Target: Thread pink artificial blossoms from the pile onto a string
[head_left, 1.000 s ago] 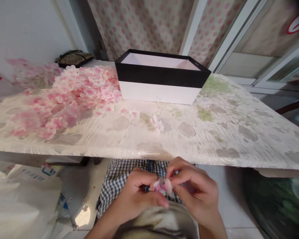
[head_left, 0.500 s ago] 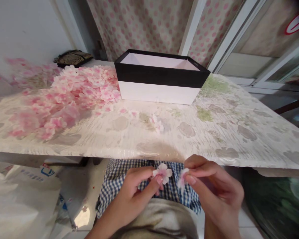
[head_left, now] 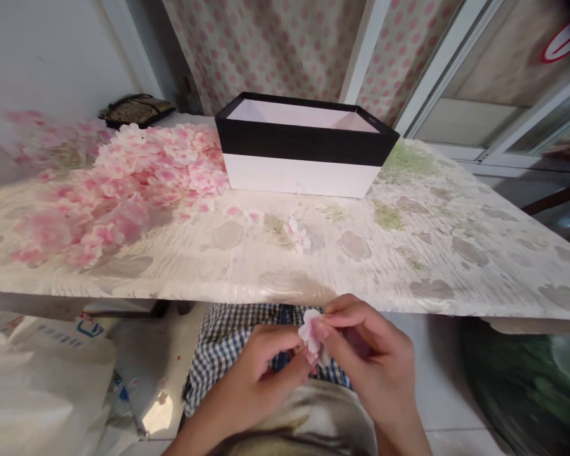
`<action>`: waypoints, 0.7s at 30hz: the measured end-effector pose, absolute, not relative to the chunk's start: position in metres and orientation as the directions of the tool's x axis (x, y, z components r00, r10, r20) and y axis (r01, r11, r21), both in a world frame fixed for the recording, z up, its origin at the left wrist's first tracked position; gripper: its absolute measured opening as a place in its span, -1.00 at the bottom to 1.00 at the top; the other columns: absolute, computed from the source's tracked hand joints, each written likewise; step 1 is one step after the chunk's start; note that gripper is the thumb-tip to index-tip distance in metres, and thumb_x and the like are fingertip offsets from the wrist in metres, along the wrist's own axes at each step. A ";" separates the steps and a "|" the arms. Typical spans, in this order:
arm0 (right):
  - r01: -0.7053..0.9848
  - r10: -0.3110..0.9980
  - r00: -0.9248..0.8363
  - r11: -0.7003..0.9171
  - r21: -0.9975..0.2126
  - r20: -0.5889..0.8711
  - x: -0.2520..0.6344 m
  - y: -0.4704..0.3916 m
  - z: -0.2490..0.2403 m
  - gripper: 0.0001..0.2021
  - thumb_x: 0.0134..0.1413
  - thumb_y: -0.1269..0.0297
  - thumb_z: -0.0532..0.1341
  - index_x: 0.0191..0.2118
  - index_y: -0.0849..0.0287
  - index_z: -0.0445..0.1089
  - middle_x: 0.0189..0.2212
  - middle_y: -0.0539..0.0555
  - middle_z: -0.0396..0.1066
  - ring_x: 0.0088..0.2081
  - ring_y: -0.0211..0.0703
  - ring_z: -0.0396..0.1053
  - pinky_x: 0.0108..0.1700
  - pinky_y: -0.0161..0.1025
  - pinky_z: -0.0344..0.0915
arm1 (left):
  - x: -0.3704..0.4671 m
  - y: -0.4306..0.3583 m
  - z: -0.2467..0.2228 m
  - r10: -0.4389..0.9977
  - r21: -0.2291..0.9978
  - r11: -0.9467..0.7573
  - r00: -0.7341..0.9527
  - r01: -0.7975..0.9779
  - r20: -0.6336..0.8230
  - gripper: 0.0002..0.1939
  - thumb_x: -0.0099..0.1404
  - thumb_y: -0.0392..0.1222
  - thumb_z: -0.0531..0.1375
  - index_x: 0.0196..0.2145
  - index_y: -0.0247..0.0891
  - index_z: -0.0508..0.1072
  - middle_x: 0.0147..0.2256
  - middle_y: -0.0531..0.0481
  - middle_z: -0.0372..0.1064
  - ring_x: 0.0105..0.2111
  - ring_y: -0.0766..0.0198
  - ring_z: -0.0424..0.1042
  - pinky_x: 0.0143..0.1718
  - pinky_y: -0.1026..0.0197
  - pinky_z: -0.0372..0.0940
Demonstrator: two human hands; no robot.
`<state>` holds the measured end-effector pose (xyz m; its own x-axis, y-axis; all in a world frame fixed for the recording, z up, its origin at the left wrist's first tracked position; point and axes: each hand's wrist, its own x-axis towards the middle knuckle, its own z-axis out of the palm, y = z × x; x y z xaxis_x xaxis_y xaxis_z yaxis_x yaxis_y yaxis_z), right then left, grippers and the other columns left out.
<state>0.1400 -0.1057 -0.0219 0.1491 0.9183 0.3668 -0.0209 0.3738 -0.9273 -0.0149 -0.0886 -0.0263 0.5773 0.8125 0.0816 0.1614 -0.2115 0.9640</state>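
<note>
Over my lap, just below the table's front edge, my two hands meet at a small pink and white artificial flower (head_left: 310, 329). My left hand (head_left: 270, 367) pinches from the left with thumb and forefinger; the flower layer it holds is mostly covered. From the right, thumb and forefinger of my right hand (head_left: 370, 354) are closed on a flower piece, pressed against the left fingers. Whether the two pieces are joined cannot be seen. A few loose flowers (head_left: 297, 234) lie on the table ahead of my hands.
A heap of pink artificial flowers (head_left: 156, 164) covers the table's left part. Behind the middle stands a black and white box (head_left: 299, 171). Green bits (head_left: 388, 215) lie right of it on the patterned tablecloth (head_left: 209, 272). A dark patterned pouch (head_left: 135, 111) sits at the back left.
My right hand has moved left, bringing its flower piece onto the flower in my left hand. The left hand stays nearly in place; the things on the table are unmoved.
</note>
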 end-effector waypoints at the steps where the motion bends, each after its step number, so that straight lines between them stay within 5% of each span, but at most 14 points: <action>1: -0.008 0.915 0.150 0.379 -0.925 0.374 0.141 -0.105 -0.023 -0.81 0.03 0.57 0.28 -0.35 0.09 0.46 -0.41 -0.01 0.40 -0.40 -0.29 0.41 -0.42 -0.36 0.38 | -0.015 -0.088 -0.026 0.811 0.969 -0.192 0.581 0.153 0.069 -0.67 0.41 -0.17 0.08 -0.50 -0.30 0.39 -0.53 0.05 0.35 -0.47 0.36 0.34 -0.39 0.34 0.15; 12: 0.162 0.858 0.122 0.479 -0.863 0.499 0.142 -0.104 -0.029 -0.77 0.02 0.61 0.26 -0.31 0.08 0.45 -0.36 -0.02 0.42 -0.37 -0.29 0.42 -0.39 -0.34 0.36 | -0.012 -0.092 -0.036 0.818 0.979 0.147 0.574 -0.145 -0.038 -0.76 0.32 -0.04 0.22 -0.34 -0.29 0.46 -0.48 0.04 0.40 -0.45 0.36 0.40 -0.37 0.35 0.27; 21: 0.014 0.906 0.055 0.420 -0.908 0.420 0.146 -0.104 -0.024 -0.76 0.05 0.59 0.26 -0.30 0.04 0.48 -0.38 -0.04 0.38 -0.37 -0.31 0.39 -0.37 -0.33 0.33 | -0.006 -0.093 -0.035 0.841 0.953 0.237 0.531 -0.189 -0.103 -0.62 0.38 0.02 0.14 -0.45 -0.34 0.43 -0.55 0.03 0.35 -0.55 0.41 0.35 -0.47 0.39 0.30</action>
<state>0.1465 -0.1035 -0.0242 0.0546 0.9061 0.4196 0.0140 0.4195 -0.9076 -0.0065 -0.0934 -0.0352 0.5314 0.8408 -0.1034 -0.1888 0.2366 0.9531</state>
